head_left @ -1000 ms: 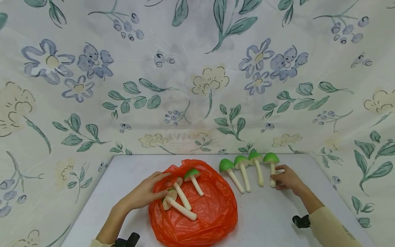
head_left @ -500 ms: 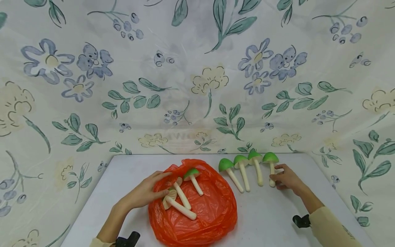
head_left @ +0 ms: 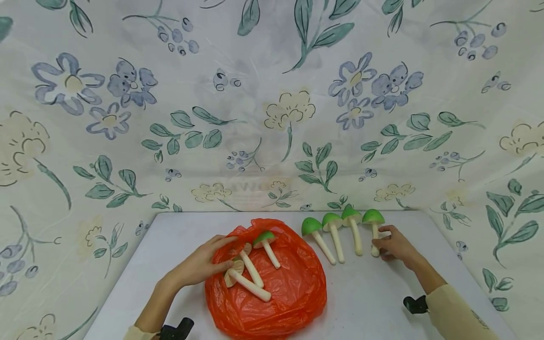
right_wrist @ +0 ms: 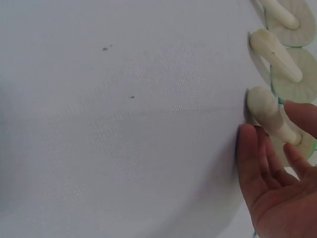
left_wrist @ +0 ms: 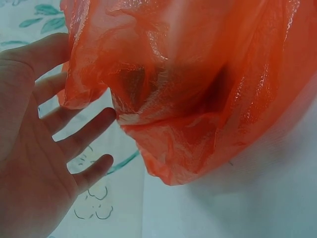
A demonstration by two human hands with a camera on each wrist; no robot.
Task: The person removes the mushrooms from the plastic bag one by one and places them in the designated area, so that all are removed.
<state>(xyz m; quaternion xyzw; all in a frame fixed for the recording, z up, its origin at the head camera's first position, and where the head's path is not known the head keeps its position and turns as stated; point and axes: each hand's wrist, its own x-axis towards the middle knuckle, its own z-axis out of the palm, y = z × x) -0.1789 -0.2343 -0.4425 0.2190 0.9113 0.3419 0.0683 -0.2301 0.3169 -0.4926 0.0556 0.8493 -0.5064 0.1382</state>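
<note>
A red plastic bag point(head_left: 293, 302) lies spread with its mouth up, several toy mushrooms inside, among them a green-capped mushroom point(head_left: 266, 250). My left hand point(head_left: 199, 264) holds the bag's left rim, thumb over the edge beside the mushroom caps. In the left wrist view, the bag's film point(left_wrist: 163, 124) hides the tips of the thumb and forefinger; the other fingers spread loosely. At right, my right hand point(head_left: 395, 245) pinches the stem of the rightmost mushroom point(head_left: 373, 218). In the right wrist view, that stem point(right_wrist: 265, 106) lies between thumb and fingers.
Beside the held mushroom stand or lean further green-capped mushrooms point(head_left: 333, 224) in a row, right of the bag. All are on a white table point(head_left: 361, 302). Behind and at both sides hangs a floral-printed sheet point(head_left: 255, 118), close to the table's back edge.
</note>
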